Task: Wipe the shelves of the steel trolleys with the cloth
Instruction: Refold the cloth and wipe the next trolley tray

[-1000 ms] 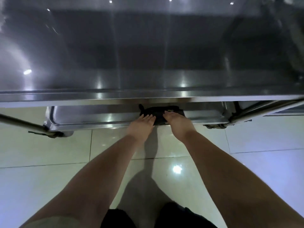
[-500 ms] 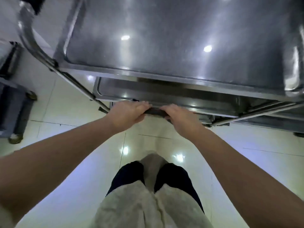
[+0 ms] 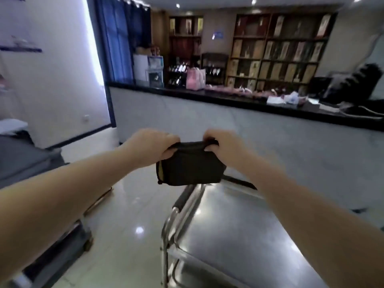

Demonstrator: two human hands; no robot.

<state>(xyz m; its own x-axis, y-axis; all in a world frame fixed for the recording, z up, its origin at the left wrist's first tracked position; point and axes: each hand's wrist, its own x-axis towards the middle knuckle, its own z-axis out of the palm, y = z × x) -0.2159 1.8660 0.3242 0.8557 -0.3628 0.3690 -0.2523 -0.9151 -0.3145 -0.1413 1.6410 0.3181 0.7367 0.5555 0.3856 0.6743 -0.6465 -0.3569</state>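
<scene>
A dark folded cloth hangs in the air in front of me, above the far end of the steel trolley. My left hand grips its upper left corner and my right hand grips its upper right corner, fingers curled over the top edge. The steel trolley's top shelf lies below and to the right, shiny and bare, with a tubular handle at its left end. Part of a lower shelf shows under its near edge.
A second grey trolley stands at the left. A long counter with a dark top crosses the room ahead, with shelving behind it. Glossy tiled floor lies between the trolleys.
Both hands lifted the cloth from the trolley's low shelf up to chest height. My view rose from looking down at the floor to looking across the room.
</scene>
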